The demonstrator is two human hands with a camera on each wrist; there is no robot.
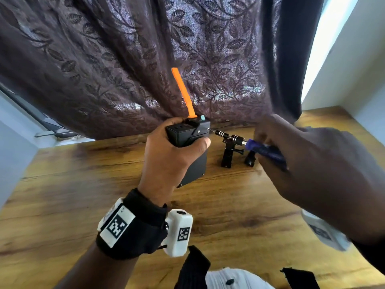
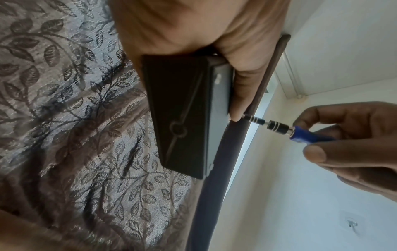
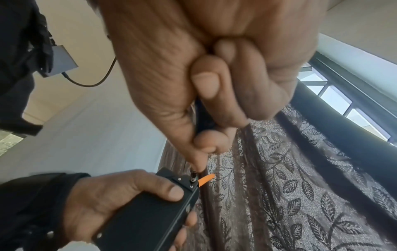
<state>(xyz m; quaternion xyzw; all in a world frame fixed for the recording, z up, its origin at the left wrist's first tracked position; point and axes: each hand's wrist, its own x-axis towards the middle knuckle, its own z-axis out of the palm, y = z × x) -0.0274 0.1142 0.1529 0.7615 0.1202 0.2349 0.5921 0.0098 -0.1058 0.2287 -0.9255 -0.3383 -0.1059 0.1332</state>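
Our right hand (image 1: 316,170) pinches the blue-handled screwdriver (image 1: 262,150). Leaf-patterned curtain (image 1: 104,59) hangs behind our wood-grain table (image 1: 83,195). Our left hand (image 1: 170,157) grips the matte black box (image 1: 187,134) over the table, contents hidden. Knurled steel bit meets a screw at its upper corner. Flat orange strip (image 1: 183,92) stands up from its top.

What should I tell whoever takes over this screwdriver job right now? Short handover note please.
Left hand grips the black box upright.
Right hand holds the blue-handled screwdriver, its bit seated at a screw on the box's top corner.
An orange strip sticks up from the box.
Two black mount pieces stand on the wooden table behind.
Done: bit engaged.
Left: finish turning that screw; tightening or loosening cannot be told.
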